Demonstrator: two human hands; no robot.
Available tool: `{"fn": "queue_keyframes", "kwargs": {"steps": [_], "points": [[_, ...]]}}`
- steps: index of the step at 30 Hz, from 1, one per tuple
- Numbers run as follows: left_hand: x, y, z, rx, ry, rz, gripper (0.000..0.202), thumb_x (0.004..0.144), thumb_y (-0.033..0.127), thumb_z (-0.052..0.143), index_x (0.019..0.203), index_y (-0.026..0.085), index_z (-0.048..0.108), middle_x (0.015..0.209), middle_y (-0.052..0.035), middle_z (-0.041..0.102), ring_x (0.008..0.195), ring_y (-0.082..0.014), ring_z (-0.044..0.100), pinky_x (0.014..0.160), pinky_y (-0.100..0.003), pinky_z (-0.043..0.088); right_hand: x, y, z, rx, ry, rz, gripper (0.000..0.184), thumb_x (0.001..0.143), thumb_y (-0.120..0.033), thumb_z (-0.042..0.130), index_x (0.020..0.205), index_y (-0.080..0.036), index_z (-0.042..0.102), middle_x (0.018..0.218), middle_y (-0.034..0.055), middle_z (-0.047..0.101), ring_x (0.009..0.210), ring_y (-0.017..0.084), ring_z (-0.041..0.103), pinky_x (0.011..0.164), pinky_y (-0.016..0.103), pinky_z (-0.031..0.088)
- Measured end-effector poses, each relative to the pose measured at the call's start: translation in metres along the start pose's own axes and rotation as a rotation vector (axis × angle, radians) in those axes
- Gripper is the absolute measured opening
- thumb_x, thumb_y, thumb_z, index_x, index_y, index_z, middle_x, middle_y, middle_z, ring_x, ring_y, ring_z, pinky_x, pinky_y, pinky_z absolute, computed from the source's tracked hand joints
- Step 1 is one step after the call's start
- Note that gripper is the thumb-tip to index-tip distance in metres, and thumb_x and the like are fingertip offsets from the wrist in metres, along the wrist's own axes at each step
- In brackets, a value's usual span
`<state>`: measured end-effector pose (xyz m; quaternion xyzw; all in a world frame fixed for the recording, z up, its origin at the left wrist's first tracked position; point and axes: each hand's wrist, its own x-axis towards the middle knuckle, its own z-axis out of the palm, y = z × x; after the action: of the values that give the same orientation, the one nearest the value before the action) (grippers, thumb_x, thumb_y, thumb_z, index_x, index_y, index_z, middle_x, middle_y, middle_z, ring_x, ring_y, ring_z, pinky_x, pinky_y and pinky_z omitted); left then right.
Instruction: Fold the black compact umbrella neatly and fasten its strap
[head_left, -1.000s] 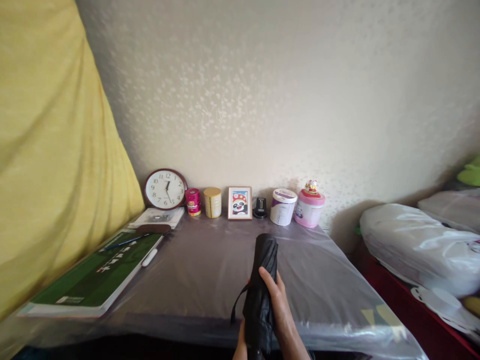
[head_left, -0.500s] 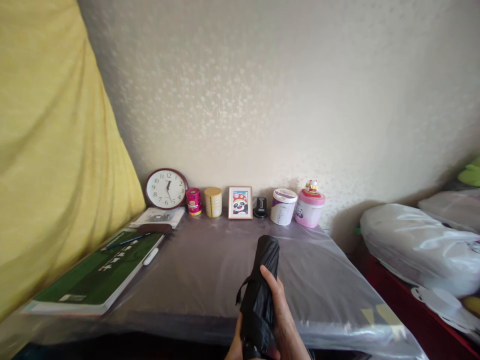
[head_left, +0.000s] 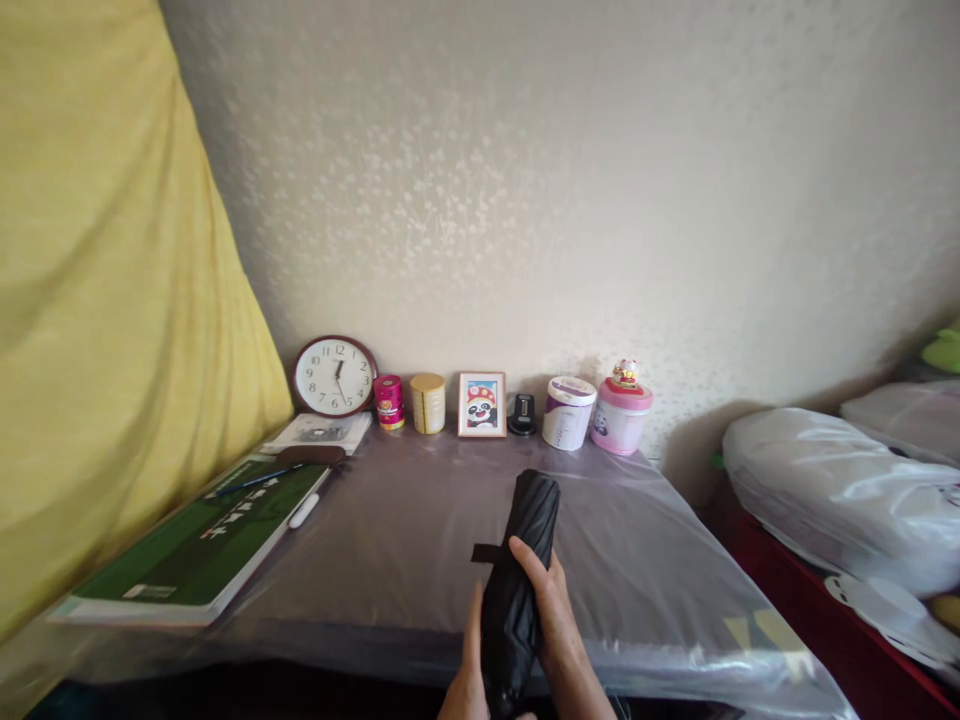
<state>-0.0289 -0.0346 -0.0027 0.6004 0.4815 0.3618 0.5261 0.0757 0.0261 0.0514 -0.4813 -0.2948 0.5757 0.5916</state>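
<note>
A folded black umbrella [head_left: 525, 540] points away from me over the near edge of a table [head_left: 390, 560] covered in clear plastic. My right hand [head_left: 559, 625] is wrapped round its right side, fingers on top. My left hand [head_left: 469, 670] presses against its left side near the handle end, thumb up along the fabric. The umbrella's short strap [head_left: 486, 552] sticks out to the left, just above my right fingertips.
Along the wall stand a round clock [head_left: 334, 375], a pink tin [head_left: 388, 401], a gold tin [head_left: 428, 403], a framed panda picture [head_left: 481, 404] and two tubs [head_left: 600, 415]. A green book [head_left: 199, 545] with a pen lies left. Plastic-wrapped bundles [head_left: 832, 490] sit right. Yellow curtain [head_left: 97, 330] hangs left.
The strap that hung down on the left now sticks out sideways higher up. My left hand has come up along the umbrella's left side. The umbrella has barely shifted.
</note>
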Motion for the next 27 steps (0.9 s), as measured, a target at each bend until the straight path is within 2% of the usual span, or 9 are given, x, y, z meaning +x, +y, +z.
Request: {"fn": "queue_keyframes", "kwargs": {"steps": [3, 5, 8, 11, 14, 18, 21, 24, 27], "points": [[0.000, 0.010, -0.003, -0.323, -0.129, -0.023, 0.097, 0.071, 0.037, 0.057, 0.139, 0.018, -0.010, 0.113, -0.0111, 0.058, 0.088, -0.0181, 0.062, 0.081, -0.033, 0.047, -0.006, -0.004, 0.002, 0.057, -0.028, 0.050, 0.050, 0.066, -0.047, 0.066, 0.104, -0.016, 0.057, 0.068, 0.0002, 0.064, 0.059, 0.018, 0.060, 0.054, 0.027, 0.049], [0.001, 0.010, -0.001, -0.373, -0.099, 0.031, 0.090, 0.069, 0.043, 0.058, 0.139, 0.017, 0.009, 0.116, -0.0099, 0.057, 0.104, -0.0203, 0.056, 0.092, -0.033, 0.042, -0.007, -0.005, 0.002, 0.051, -0.030, 0.043, 0.050, 0.066, -0.048, 0.066, 0.104, -0.016, 0.058, 0.068, 0.0006, 0.064, 0.059, 0.018, 0.060, 0.053, 0.027, 0.048], [0.005, -0.001, 0.004, -0.141, 0.045, 0.067, 0.081, 0.068, 0.037, 0.057, 0.137, 0.016, 0.020, 0.128, -0.0109, 0.048, 0.120, -0.0224, 0.044, 0.101, -0.032, 0.034, -0.001, -0.002, 0.000, -0.024, -0.025, -0.029, 0.053, 0.063, -0.047, 0.069, 0.104, -0.015, 0.057, 0.077, 0.0028, 0.067, 0.068, 0.020, 0.063, 0.059, 0.028, 0.050], [0.007, -0.013, 0.004, 0.234, 0.164, 0.054, 0.082, 0.066, 0.025, 0.053, 0.139, 0.014, 0.017, 0.139, -0.0143, 0.035, 0.125, -0.0256, 0.038, 0.101, -0.035, 0.034, 0.008, 0.007, -0.004, -0.131, 0.013, -0.140, 0.057, 0.057, -0.042, 0.075, 0.104, -0.016, 0.056, 0.085, 0.0045, 0.068, 0.076, 0.022, 0.064, 0.066, 0.029, 0.051], [0.008, -0.013, -0.002, 0.325, 0.179, 0.123, 0.089, 0.063, 0.018, 0.054, 0.140, 0.014, 0.009, 0.146, -0.0128, 0.021, 0.131, -0.0255, 0.027, 0.104, -0.034, 0.032, 0.015, 0.018, -0.007, -0.162, 0.022, -0.160, 0.056, 0.058, -0.042, 0.074, 0.104, -0.017, 0.054, 0.084, 0.0041, 0.068, 0.076, 0.022, 0.064, 0.067, 0.030, 0.051], [0.010, -0.001, -0.009, 0.147, 0.128, 0.137, 0.098, 0.067, 0.023, 0.058, 0.140, 0.018, -0.007, 0.138, -0.0130, 0.038, 0.121, -0.0241, 0.043, 0.098, -0.037, 0.040, 0.018, 0.026, -0.007, -0.107, -0.008, -0.118, 0.055, 0.063, -0.045, 0.071, 0.106, -0.017, 0.051, 0.077, 0.0021, 0.067, 0.072, 0.022, 0.065, 0.066, 0.032, 0.052], [0.014, 0.003, -0.012, 0.174, 0.174, 0.108, 0.083, 0.075, 0.031, 0.053, 0.140, 0.022, 0.002, 0.124, -0.0096, 0.054, 0.107, -0.0233, 0.056, 0.089, -0.038, 0.047, 0.019, 0.023, -0.010, -0.164, 0.026, -0.168, 0.055, 0.064, -0.046, 0.069, 0.108, -0.017, 0.052, 0.086, 0.0035, 0.068, 0.082, 0.023, 0.064, 0.073, 0.032, 0.051], [0.020, 0.001, -0.016, 0.334, 0.265, 0.226, 0.073, 0.076, 0.027, 0.050, 0.139, 0.025, 0.013, 0.136, -0.0062, 0.042, 0.121, -0.0217, 0.043, 0.101, -0.038, 0.037, 0.024, 0.017, -0.016, -0.314, 0.047, -0.286, 0.058, 0.062, -0.045, 0.070, 0.111, -0.017, 0.053, 0.098, 0.0049, 0.066, 0.095, 0.024, 0.060, 0.083, 0.032, 0.046], [0.026, 0.000, -0.022, 0.489, 0.270, 0.230, 0.071, 0.077, 0.020, 0.045, 0.139, 0.026, 0.011, 0.141, -0.0052, 0.035, 0.126, -0.0180, 0.037, 0.103, -0.035, 0.034, 0.033, 0.018, -0.024, -0.496, 0.089, -0.412, 0.062, 0.062, -0.046, 0.070, 0.114, -0.017, 0.055, 0.097, 0.0064, 0.063, 0.090, 0.024, 0.058, 0.081, 0.034, 0.046]]}}
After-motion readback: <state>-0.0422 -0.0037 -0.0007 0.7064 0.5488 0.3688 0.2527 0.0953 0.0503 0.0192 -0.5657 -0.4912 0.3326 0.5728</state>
